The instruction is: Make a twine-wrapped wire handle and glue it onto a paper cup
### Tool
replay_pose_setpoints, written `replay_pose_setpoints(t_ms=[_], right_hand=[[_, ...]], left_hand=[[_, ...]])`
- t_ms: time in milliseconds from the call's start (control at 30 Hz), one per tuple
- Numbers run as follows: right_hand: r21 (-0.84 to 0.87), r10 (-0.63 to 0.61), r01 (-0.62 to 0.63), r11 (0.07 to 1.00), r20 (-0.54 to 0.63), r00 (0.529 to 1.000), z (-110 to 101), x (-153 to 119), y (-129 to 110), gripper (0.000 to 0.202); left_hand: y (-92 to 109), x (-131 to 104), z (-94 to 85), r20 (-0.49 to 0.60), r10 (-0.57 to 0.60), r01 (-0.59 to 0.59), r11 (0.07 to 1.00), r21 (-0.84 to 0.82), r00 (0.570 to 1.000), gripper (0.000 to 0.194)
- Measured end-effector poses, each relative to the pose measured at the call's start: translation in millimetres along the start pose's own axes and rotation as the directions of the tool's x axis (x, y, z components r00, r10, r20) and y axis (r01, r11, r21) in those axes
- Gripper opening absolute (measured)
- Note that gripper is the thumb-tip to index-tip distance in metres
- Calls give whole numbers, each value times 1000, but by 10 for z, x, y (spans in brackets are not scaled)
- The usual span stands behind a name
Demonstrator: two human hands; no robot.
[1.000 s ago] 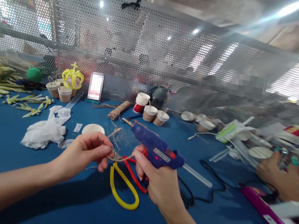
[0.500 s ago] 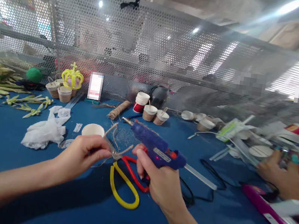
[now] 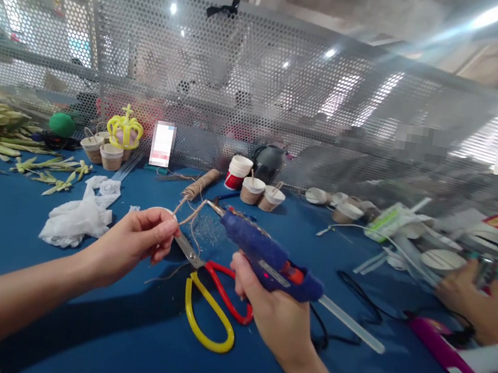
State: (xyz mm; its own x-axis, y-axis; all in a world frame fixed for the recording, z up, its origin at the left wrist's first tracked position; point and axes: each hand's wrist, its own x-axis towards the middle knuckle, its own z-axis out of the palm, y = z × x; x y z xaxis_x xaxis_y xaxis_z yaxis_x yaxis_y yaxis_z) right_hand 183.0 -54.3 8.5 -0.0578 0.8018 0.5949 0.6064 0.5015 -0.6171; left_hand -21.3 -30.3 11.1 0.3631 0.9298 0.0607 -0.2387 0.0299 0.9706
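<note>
Between the thumb and fingers of my left hand [image 3: 140,245] is a short piece of twine [image 3: 192,214], its two ends sticking up and to the right. My right hand [image 3: 278,314] is wrapped round the handle of a blue glue gun [image 3: 262,248], which points left. The metal nozzle is at the twine's right end; whether they touch I cannot tell. A clear glue stick [image 3: 352,324] juts from the gun's back. Below both hands lie scissors [image 3: 207,328] with one yellow and one red handle, their blades partly behind my left fingers.
Behind are a twine roll [image 3: 202,184], small wrapped cups [image 3: 253,190] and a perforated metal screen [image 3: 227,82]. White cloth [image 3: 78,219] lies left. At right, a co-worker's hand [image 3: 479,299] is near a purple power strip [image 3: 448,360] and the gun's black cord [image 3: 366,299].
My left hand has turned and shifted left, bringing the twine upright. The glue gun has moved slightly right and tilted, and its nozzle now meets the twine's end in view.
</note>
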Motion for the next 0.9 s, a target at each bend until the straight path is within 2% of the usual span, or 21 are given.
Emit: replay_pose_setpoints(t_ms=[167, 467, 733, 900], right_hand=[[-59, -43, 45, 997, 21, 999, -9, 2, 34, 28], [-45, 0, 2, 999, 40, 999, 8, 9, 4, 29], [-73, -21, 23, 997, 32, 999, 4, -2, 110, 29], [-83, -17, 21, 996, 58, 998, 11, -5, 77, 30]], left_hand=[[-10, 14, -7, -3, 1, -1, 1000, 0, 1000, 26], [-14, 19, -20, -9, -1, 1, 1000, 9, 1000, 26], [-29, 29, -21, -4, -6, 6, 1000, -13, 1000, 26], [-30, 35, -24, 7, -1, 1, 1000, -19, 1000, 25]])
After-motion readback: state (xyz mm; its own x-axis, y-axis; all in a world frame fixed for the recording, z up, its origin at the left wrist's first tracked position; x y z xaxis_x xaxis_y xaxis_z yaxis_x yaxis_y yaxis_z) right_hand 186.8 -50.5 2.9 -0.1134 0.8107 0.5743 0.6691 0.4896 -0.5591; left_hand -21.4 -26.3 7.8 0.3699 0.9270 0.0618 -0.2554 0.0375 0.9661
